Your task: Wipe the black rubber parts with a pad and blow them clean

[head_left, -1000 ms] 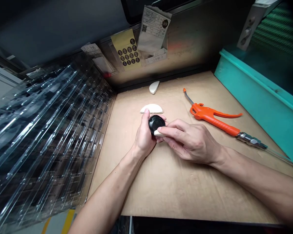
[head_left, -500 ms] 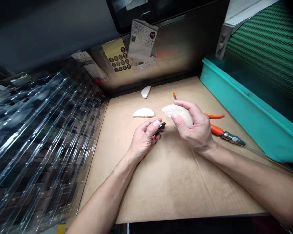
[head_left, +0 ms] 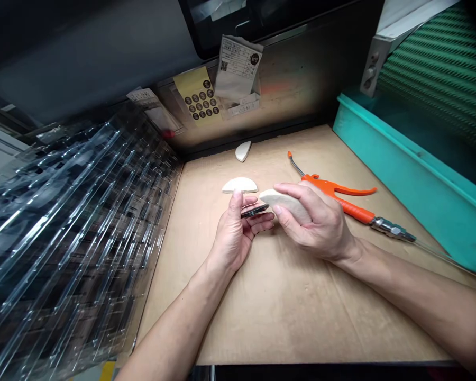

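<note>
My left hand (head_left: 234,235) holds a thin black disc (head_left: 254,211) edge-on between thumb and fingers. My right hand (head_left: 313,222) grips a cream half-moon piece (head_left: 282,205), its tip a little to the right of the disc and not touching it. A matching half-moon piece (head_left: 240,185) lies flat on the cardboard just above my left thumb. Farther back, a smaller cream piece (head_left: 243,151) lies near the rear wall. What material these pieces are, I cannot tell.
An orange air blow gun (head_left: 337,193) lies on the cardboard work surface (head_left: 285,312), right of my right hand. Stacked clear plastic trays (head_left: 71,233) rise along the left edge. A teal bin (head_left: 404,169) runs along the right. Labels hang on the rear wall.
The black disc has turned from lying face-up to edge-on in my left hand. My right hand has moved away from the disc with the half-moon piece. The view has shifted slightly.
</note>
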Available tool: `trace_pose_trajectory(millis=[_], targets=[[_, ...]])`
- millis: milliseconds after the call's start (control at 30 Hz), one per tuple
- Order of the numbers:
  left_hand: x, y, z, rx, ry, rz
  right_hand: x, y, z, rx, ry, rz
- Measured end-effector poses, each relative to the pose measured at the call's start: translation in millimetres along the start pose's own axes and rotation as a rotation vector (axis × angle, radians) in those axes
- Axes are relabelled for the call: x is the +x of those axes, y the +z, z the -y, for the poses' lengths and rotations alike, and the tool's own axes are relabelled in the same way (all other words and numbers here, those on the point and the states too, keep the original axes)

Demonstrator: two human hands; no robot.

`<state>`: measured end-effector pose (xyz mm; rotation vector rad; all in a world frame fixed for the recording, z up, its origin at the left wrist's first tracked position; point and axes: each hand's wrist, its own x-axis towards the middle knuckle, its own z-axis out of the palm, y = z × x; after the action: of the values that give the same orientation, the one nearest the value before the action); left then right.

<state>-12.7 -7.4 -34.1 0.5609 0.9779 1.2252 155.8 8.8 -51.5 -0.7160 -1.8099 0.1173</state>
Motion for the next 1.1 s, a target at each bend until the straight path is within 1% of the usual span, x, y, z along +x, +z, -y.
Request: trace_pose_trajectory(millis=[167,233,300,400,500,600,733,833,1000,1100], targets=[[0,2.7,-9,-0.084,-0.063,-0.09,-7,1,9,0.028,-0.062,0.119],[0,3.6,-10,-0.105,-0.083,-0.097,-10,1,12,0.045,-0.077,0.171],[0,4.0,-10,-0.127,-0.105,-0.084,-10,1,12,0.045,-0.088,0.194],[0,3.3,-9,-0.134,-0.114,-0.036,-8,0,9,0.017,-0.072,0.172],[1,1.7,-8,-0.096,-0.115,0.038,-4,-1,4,-0.022,0.01,0.108],[1,0.4,-8,-0.066,-0.126,0.053,-3,-1,1,-0.058,0.05,0.066],[2,-0.2,-7,-0.026,-0.117,0.016,-3,0,0,-0.07,0.03,0.063],[1,0.6,-5,0.017,-0.093,-0.03,-4,0,4,-0.036,0.014,0.082],[-2,3.6,0,0.071,-0.017,-0.171,-10,0,15,0.113,-0.012,0.188],[-4,4.4,2,0.106,0.014,-0.225,-11,-1,15,0.117,-0.013,0.244]])
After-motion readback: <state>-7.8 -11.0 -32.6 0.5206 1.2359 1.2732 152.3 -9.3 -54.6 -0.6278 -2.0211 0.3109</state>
